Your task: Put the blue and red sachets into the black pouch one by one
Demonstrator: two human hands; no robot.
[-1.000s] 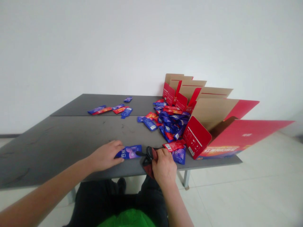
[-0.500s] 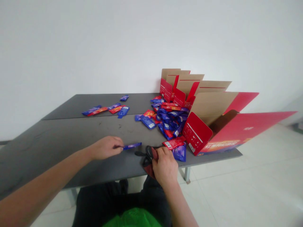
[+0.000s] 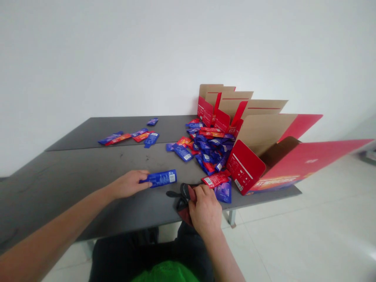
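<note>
A blue packet [image 3: 162,178] with white print and a barcode label is pinched at one end by my left hand [image 3: 132,184], over the near part of the table. My right hand [image 3: 205,207] is closed on a dark reddish-brown and black strapped item [image 3: 185,211] at the table's front edge; its exact kind does not show. Just beyond my right fingers lie a red packet [image 3: 216,179] and a purple-blue packet [image 3: 223,191]. Farther back a heap of blue and red packets [image 3: 210,145] rests against the boxes.
Several open red cardboard boxes [image 3: 246,166] stand in a row along the table's right side, flaps up. Toward the back left lie a few loose packets [image 3: 119,138] and a small blue one [image 3: 152,121]. The grey table [image 3: 82,176] meets a white wall behind.
My left hand has turned the blue packet from edge-on to its printed side facing up toward me. My right hand keeps its hold on the dark strapped item.
</note>
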